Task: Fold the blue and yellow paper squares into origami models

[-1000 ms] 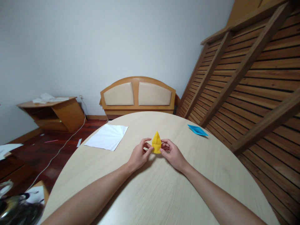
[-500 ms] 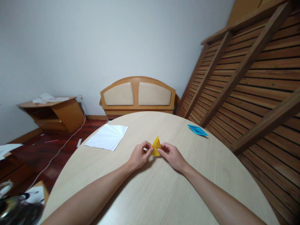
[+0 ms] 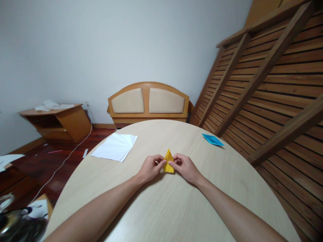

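Note:
A small folded yellow paper [image 3: 168,162] with a pointed top lies low on the round light-wood table [image 3: 176,208], near its middle. My left hand [image 3: 149,168] pinches its left edge with thumb and fingertips. My right hand [image 3: 185,167] pinches its right edge the same way. Both hands rest on the tabletop, with the fingertips meeting over the paper and hiding part of it.
A creased white sheet [image 3: 115,147] lies at the table's far left, a blue folded paper [image 3: 212,139] at its far right edge. Slatted wooden frames [image 3: 272,87] lean on the right. A padded headboard [image 3: 148,102] and a low cabinet [image 3: 57,121] stand by the wall.
The yellow paper stood taller between my fingers one second ago; it is now pressed lower and flatter on the table, and both hands have closed in over it.

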The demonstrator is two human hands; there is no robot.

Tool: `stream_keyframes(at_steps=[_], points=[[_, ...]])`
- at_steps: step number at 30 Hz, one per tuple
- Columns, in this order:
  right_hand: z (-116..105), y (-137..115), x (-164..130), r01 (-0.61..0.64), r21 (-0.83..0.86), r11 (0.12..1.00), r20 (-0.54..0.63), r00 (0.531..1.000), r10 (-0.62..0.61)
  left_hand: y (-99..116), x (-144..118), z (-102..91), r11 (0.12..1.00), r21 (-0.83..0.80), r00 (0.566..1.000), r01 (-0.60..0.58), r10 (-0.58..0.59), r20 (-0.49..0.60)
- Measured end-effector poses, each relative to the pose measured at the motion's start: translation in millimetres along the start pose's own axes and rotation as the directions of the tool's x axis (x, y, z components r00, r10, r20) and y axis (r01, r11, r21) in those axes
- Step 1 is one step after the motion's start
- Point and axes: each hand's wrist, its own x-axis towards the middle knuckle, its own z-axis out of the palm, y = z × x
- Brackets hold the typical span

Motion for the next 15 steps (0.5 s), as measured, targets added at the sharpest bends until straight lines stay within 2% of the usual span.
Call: stream_keyframes(at_steps=[11, 15], points=[[0.0, -2.2, 0.8, 0.041, 0.023, 0.999, 0.029, 0.999, -0.041, 2.7, -1.1, 2.2, 1.0, -0.013, 0.994, -0.021, 0.022, 0.109], [-0.6, -0.1, 0.6, 0.032, -0.025, 0.999, -0.003, 0.999, -0.032, 2.8, -1.8, 3.6, 1.0, -0.001, 0.991, -0.011, 0.011, 0.131]])
